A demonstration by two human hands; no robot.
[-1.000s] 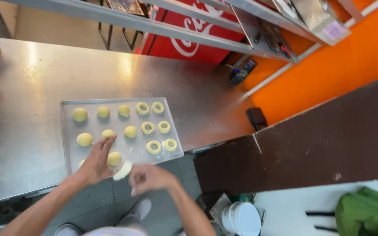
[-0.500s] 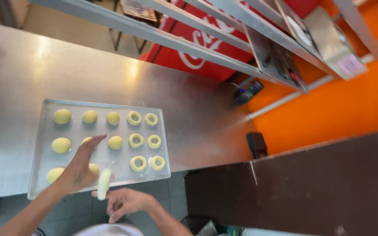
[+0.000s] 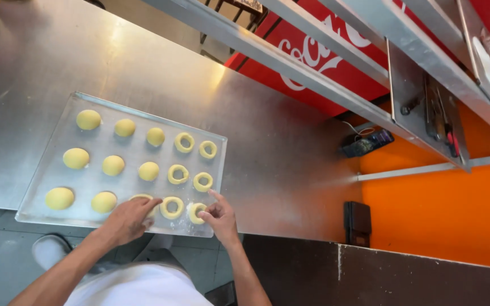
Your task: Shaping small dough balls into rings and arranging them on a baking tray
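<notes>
A pale yellow dough ring (image 3: 196, 212) is seen at the near right corner of the metal baking tray (image 3: 63, 148), low in the middle of the frame, and it is pinched between thumb and fingers of the right hand (image 3: 218, 215), whose forefinger is stretched up along the tray's right edge. The left hand (image 3: 127, 218) is laid palm down with fingers curled over a dough piece (image 3: 142, 198) in the same front row; whether that piece is gripped or only pressed cannot be told. Between the two hands a finished ring (image 3: 172, 207) is set on the tray. Both forearms are brought up from the bottom edge of the frame, above a white garment (image 3: 137, 286). Half a second earlier a stretched strip of dough was held between the hands below the tray's near edge; now no strip is seen, a ring has been added at the front right corner, and both hands have been moved up onto the tray. Further out, four more rings (image 3: 184, 142) are arranged in two rows at the tray's right, and eight smooth dough balls (image 3: 88, 119) at its left. The tray is rested on a steel table (image 3: 267, 147) filling the left and centre. In the upper middle, behind steel shelf rails (image 3: 290, 62), a red cabinet with white curved lettering (image 3: 313, 51) is shown, and an orange wall (image 3: 438, 209) at the right.
</notes>
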